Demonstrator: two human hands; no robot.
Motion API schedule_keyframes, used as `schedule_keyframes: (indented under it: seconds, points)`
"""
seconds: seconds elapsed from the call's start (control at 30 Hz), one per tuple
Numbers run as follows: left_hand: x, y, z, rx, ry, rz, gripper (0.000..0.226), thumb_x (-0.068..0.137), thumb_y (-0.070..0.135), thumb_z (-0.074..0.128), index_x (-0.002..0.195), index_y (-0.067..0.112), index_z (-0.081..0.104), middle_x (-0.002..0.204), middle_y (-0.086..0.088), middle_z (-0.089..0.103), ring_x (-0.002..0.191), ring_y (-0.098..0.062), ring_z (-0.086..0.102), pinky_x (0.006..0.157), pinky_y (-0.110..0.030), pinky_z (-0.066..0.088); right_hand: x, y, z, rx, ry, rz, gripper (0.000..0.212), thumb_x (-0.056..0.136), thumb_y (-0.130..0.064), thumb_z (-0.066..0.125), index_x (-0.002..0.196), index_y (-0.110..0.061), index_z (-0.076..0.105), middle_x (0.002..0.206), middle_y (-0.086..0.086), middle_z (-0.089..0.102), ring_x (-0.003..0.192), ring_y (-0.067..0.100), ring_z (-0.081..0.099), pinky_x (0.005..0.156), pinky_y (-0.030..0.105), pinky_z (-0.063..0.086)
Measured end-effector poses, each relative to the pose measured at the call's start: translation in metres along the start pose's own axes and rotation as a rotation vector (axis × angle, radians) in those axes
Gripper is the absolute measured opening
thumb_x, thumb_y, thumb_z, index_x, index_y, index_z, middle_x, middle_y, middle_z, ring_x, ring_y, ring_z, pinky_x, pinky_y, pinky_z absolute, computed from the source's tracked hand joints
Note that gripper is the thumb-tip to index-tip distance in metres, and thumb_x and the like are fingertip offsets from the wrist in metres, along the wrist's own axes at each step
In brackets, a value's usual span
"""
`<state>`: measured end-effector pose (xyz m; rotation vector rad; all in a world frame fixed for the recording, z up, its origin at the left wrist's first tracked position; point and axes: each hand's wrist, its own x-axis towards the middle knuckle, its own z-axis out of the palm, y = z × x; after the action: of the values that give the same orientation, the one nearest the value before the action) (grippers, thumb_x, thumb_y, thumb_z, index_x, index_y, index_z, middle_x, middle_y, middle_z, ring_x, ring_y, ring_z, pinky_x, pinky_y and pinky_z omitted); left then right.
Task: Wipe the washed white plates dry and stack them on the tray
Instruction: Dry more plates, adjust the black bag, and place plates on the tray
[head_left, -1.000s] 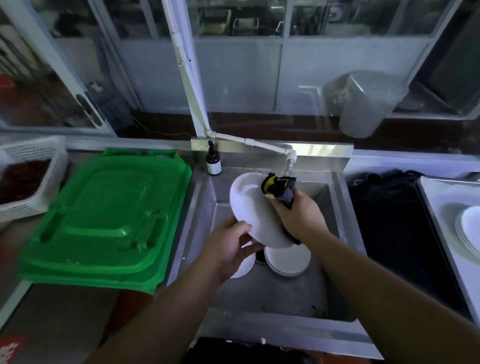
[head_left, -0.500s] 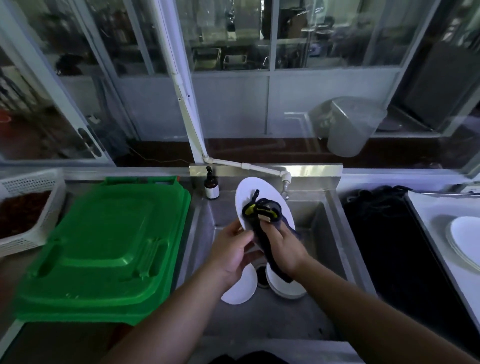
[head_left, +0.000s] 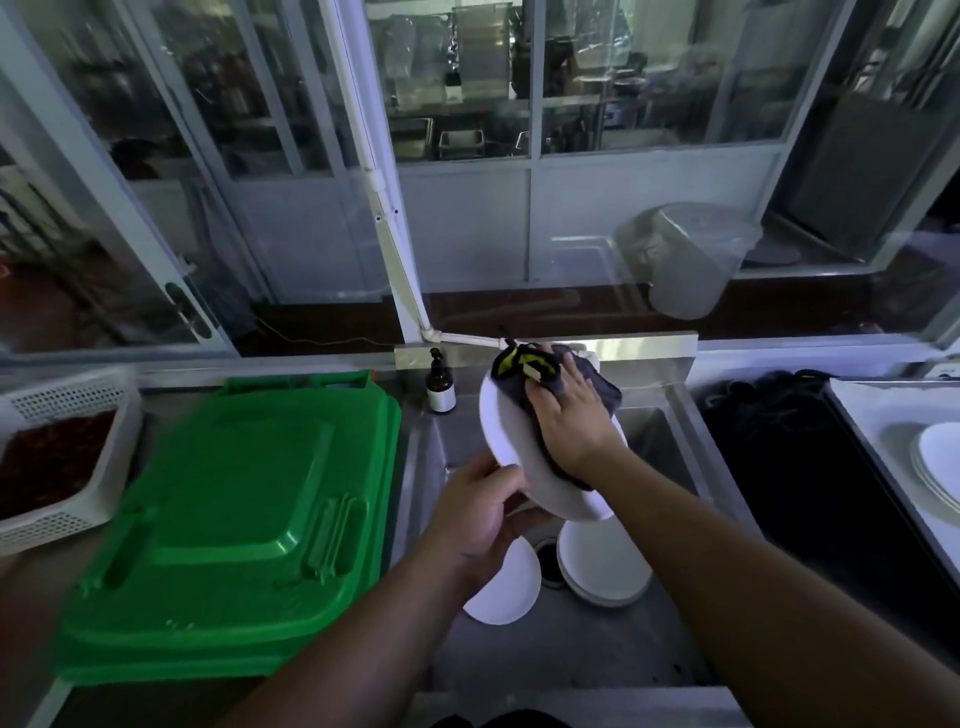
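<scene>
Over the steel sink I hold a white plate tilted on edge. My left hand grips its lower rim. My right hand presses a dark grey cloth with yellow trim flat against the plate's face, fingers spread. Below, in the sink basin, lie more white plates: one on the left and a small stack on the right of the drain. At the far right a tray holds stacked white plates.
A green plastic lid covers the counter left of the sink. A white basket with dark red contents stands at far left. A brown bottle sits by the sink's back corner. Dark cloth lies right of the sink.
My right hand has slid the cloth up toward the plate's top edge and spread flatter. The plate is held higher, and the view has tilted up.
</scene>
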<state>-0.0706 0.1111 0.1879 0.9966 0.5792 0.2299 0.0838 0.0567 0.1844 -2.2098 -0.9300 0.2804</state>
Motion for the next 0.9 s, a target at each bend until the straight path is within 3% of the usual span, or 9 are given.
schedule_keyframes:
  seconds: [0.13,0.2,0.33,0.4,0.47,0.53,0.6,0.73,0.9]
  points:
    - [0.002,0.005,-0.006,-0.028,0.049,0.06,0.04,0.092,-0.013,0.049,0.101,0.011,0.08,0.101,-0.019,0.076,0.09,-0.031,0.075,0.076,-0.04,0.061,-0.001,-0.005,0.008,0.009,-0.033,0.173,0.063,0.11,-0.046,0.021,0.169,-0.024,0.016,0.177,0.0,0.007,0.163,0.017,-0.001,0.131,0.037,0.0]
    - [0.004,0.009,-0.009,-0.015,0.068,0.087,0.039,0.093,-0.013,0.049,0.109,0.008,0.076,0.099,-0.017,0.076,0.087,-0.029,0.074,0.074,-0.039,0.061,-0.01,-0.011,0.014,0.041,-0.058,0.227,0.079,0.098,-0.059,0.011,0.166,-0.021,0.026,0.176,0.004,0.014,0.162,0.021,0.006,0.13,0.04,0.006]
    - [0.007,0.013,-0.016,0.03,0.098,0.096,0.037,0.093,-0.015,0.047,0.1,0.008,0.075,0.082,-0.014,0.072,0.07,-0.023,0.069,0.061,-0.031,0.059,-0.041,-0.026,0.02,0.212,-0.046,0.275,0.053,0.111,-0.038,0.026,0.155,-0.016,0.044,0.166,0.009,0.036,0.155,0.026,0.027,0.126,0.043,0.021]
    - [0.007,0.015,-0.02,0.028,0.074,0.095,0.032,0.096,-0.01,0.05,0.106,0.008,0.074,0.089,-0.015,0.074,0.078,-0.025,0.071,0.065,-0.031,0.058,-0.057,-0.035,0.022,0.301,-0.068,0.237,0.052,0.107,-0.042,0.029,0.149,-0.02,0.051,0.161,0.009,0.045,0.153,0.027,0.033,0.125,0.045,0.025]
    - [0.006,0.018,-0.023,0.008,0.054,0.078,0.031,0.097,-0.007,0.052,0.109,0.01,0.075,0.098,-0.017,0.076,0.085,-0.026,0.074,0.068,-0.033,0.059,-0.067,-0.042,0.022,0.376,-0.101,0.152,0.057,0.093,-0.055,0.028,0.137,-0.036,0.059,0.157,0.007,0.051,0.152,0.024,0.036,0.124,0.049,0.027]
    - [0.006,0.019,-0.024,-0.018,0.048,0.046,0.034,0.096,-0.008,0.05,0.1,0.012,0.078,0.096,-0.017,0.076,0.082,-0.024,0.074,0.067,-0.034,0.059,-0.065,-0.042,0.02,0.385,-0.117,0.065,0.06,0.088,-0.062,0.027,0.136,-0.044,0.057,0.159,0.002,0.05,0.153,0.019,0.035,0.125,0.049,0.026]
    - [0.004,0.018,-0.022,-0.022,0.036,0.013,0.038,0.095,-0.009,0.05,0.089,0.013,0.08,0.092,-0.019,0.074,0.079,-0.026,0.073,0.067,-0.036,0.06,-0.057,-0.041,0.012,0.331,-0.12,0.001,0.065,0.094,-0.055,0.027,0.15,-0.034,0.053,0.163,0.0,0.046,0.155,0.016,0.031,0.127,0.046,0.023]
    - [-0.005,0.016,-0.014,-0.01,-0.001,-0.019,0.042,0.091,-0.011,0.048,0.078,0.013,0.079,0.088,-0.022,0.072,0.082,-0.033,0.073,0.086,-0.05,0.061,-0.027,-0.035,0.003,0.078,-0.106,-0.119,0.068,0.098,-0.047,0.02,0.165,-0.035,0.024,0.174,-0.011,0.017,0.161,0.007,0.007,0.131,0.036,0.006]
    - [-0.009,0.023,-0.011,0.006,0.019,-0.002,0.027,0.093,-0.008,0.051,0.112,-0.006,0.071,0.113,-0.034,0.07,0.1,-0.039,0.071,0.099,-0.06,0.055,0.008,-0.023,-0.003,-0.063,-0.036,-0.082,0.076,0.095,-0.056,0.014,0.168,-0.036,0.014,0.176,-0.012,0.005,0.162,0.009,-0.003,0.131,0.042,0.001]
